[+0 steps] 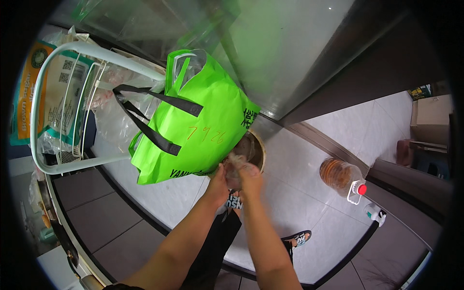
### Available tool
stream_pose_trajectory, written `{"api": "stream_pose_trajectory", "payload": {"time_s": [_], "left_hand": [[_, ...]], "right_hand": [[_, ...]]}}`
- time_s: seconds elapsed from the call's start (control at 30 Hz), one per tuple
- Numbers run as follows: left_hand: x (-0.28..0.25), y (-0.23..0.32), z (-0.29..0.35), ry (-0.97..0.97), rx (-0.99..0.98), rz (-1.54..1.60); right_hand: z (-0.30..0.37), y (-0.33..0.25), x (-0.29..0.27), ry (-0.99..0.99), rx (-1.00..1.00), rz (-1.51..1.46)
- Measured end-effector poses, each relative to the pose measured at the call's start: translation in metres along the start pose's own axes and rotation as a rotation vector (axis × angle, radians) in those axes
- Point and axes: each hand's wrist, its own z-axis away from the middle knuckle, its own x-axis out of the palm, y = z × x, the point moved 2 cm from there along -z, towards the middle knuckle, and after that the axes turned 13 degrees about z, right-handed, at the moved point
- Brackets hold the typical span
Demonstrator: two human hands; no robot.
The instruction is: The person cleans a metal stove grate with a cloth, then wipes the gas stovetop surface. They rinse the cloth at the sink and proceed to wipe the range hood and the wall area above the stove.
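My left hand (220, 182) and my right hand (251, 180) are close together, low by the bright green shopping bag. Both are closed on a crumpled clear plastic bag (234, 175), and the right hand is a little blurred. Just beyond them stands a round bucket (263, 153) with a pale rim, partly covered by the green bag (208, 125). Black handles hang from the green bag's left side. What lies inside the bucket is hard to make out.
A white-framed rack (48, 166) at the left holds packaged food (46, 96) and clear plastic. A large jug with a red cap (340, 178) and a small white bottle (374, 214) are on the right. Glass doors (290, 53) rise at the back; a cardboard box (432, 116) stands far right.
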Motion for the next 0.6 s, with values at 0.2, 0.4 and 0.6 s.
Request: {"api": "stream_pose_trajectory", "payload": {"time_s": [0.2, 0.4, 0.6], "left_hand": [[0.029, 0.013, 0.028, 0.063, 0.135, -0.249], [0.041, 0.012, 0.030, 0.085, 0.034, -0.135], [0.055, 0.021, 0.056, 0.263, 0.054, -0.212]], "right_hand": [[-0.012, -0.018, 0.004, 0.214, 0.065, -0.064], [0.026, -0.013, 0.019, 0.026, -0.009, 0.011], [0.048, -0.057, 0.007, -0.017, 0.043, -0.278]]}}
